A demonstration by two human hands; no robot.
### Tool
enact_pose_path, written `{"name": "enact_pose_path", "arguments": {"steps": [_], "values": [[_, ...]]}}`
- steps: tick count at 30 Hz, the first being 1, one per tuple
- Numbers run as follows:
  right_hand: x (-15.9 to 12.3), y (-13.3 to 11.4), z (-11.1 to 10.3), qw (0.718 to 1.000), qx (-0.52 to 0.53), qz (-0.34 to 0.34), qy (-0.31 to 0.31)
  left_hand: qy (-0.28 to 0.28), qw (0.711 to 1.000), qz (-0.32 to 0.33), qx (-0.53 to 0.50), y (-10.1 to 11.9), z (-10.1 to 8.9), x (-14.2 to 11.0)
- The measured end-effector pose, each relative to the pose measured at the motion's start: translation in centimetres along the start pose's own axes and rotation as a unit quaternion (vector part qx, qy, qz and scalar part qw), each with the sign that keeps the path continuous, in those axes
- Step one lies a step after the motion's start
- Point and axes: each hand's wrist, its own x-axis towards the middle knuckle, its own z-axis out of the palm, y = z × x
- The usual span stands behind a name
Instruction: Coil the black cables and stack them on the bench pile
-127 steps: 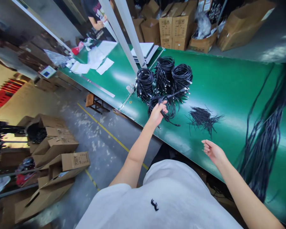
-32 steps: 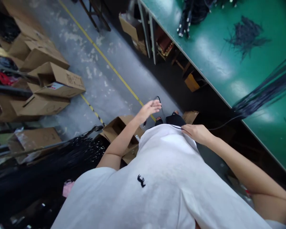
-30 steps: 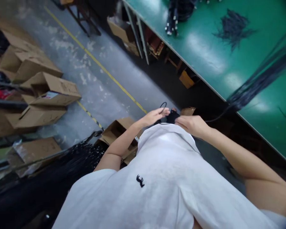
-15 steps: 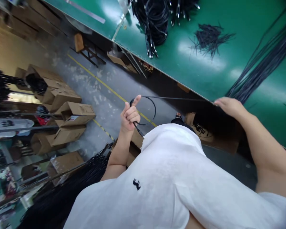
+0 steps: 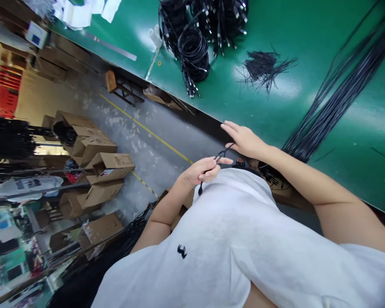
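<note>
My left hand (image 5: 203, 170) is closed around a coil of thin black cable (image 5: 218, 156) in front of my white shirt. A black plug end (image 5: 200, 188) hangs below its fingers. Close by, at the table edge, my right hand (image 5: 245, 140) pinches the cable's other stretch at the thumb, its upper fingers held out straight. Behind my right forearm, a long bundle of straight black cables (image 5: 333, 102) lies across the green table (image 5: 224, 100). Several tied coils of black cable (image 5: 194, 53) with shiny plugs rest at the back.
A heap of short black ties (image 5: 265, 68) lies mid-table. A metal ruler (image 5: 115, 48) and white spools (image 5: 154, 36) are farther left. Cardboard boxes (image 5: 107, 169) line the floor aisle, with a wooden stool (image 5: 115, 87) beside the table. Black cables (image 5: 83, 265) hang at lower left.
My right hand has come left from the cable bundle to beside my left hand. The open loop is now a tighter coil, and the stretched length of cable is drawn in.
</note>
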Motion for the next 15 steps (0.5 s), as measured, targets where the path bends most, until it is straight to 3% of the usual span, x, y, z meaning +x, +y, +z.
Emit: {"name": "enact_pose_path", "arguments": {"steps": [2, 5, 8, 11, 13, 15], "values": [[1.3, -1.1, 0.3, 0.999, 0.032, -0.014, -0.042, -0.005, 1.0, -0.003, -0.006, 0.2, 0.6, 0.1], [1.8, -2.5, 0.1, 0.992, 0.029, 0.023, -0.124, 0.002, 1.0, 0.014, -0.024, 0.4, 1.0, 0.5], [2.1, -3.0, -0.4, 0.992, 0.018, 0.045, -0.117, 0.011, 0.999, -0.007, -0.036, -0.1, 1.0, 1.1], [2.3, -1.6, -0.4, 0.99, 0.096, 0.035, -0.1, -0.006, 0.999, -0.024, -0.036, -0.3, 0.6, 0.5], [1.5, 0.8, 0.0, 0.974, 0.199, 0.047, -0.102, 0.003, 0.998, 0.036, -0.048, 0.7, -0.1, -1.6], [-0.9, 4.0, 0.8, 0.952, 0.269, 0.118, -0.09, 0.044, 0.982, 0.163, -0.08, 2.8, -1.0, -4.9]]}}
